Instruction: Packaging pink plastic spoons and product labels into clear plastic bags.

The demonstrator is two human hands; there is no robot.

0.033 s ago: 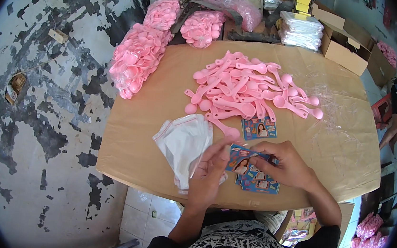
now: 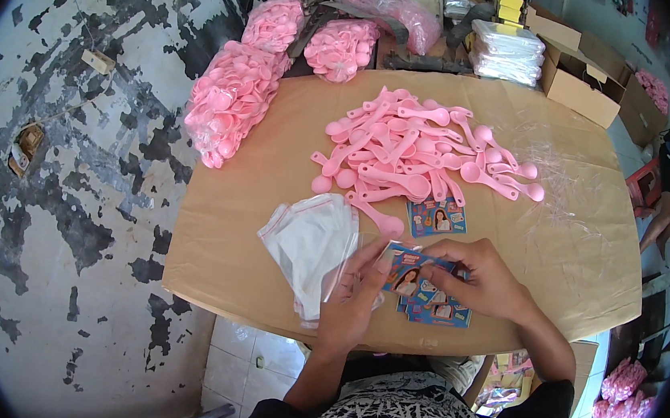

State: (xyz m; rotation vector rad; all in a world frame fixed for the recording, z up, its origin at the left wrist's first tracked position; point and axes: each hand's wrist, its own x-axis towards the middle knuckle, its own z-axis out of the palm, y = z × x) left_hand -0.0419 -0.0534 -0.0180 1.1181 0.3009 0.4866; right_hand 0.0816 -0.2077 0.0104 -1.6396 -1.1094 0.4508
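Note:
My right hand (image 2: pixel 489 280) pinches a small blue printed card (image 2: pixel 406 280) between thumb and fingers. On the other side, my left hand (image 2: pixel 348 311) is closed on a thin clear plastic bag (image 2: pixel 336 277), its thumb against the card's left edge. Whether that edge sits inside the bag is hard to see. Below the right hand lies a stack of similar cards (image 2: pixel 442 314). More cards (image 2: pixel 437 219) lie beyond it, beside a loose pile of pink plastic measuring spoons (image 2: pixel 410 186). A fanned stack of clear bags with white-looking sheets (image 2: pixel 308 235) rests left of my hands.
Brown paper covers the table (image 2: pixel 240 272). Bulging bags of pink spoons (image 2: pixel 237 99) stand at its far left edge. Clear plastic packs (image 2: pixel 507 52) and an open cardboard box (image 2: pixel 580 87) are at the back. Another person's hand (image 2: pixel 664 221) shows at the right.
The card and my left fingers have shifted and tilted slightly against each other. The clear bag shows more plainly beside the left fingers. Everything else stays put.

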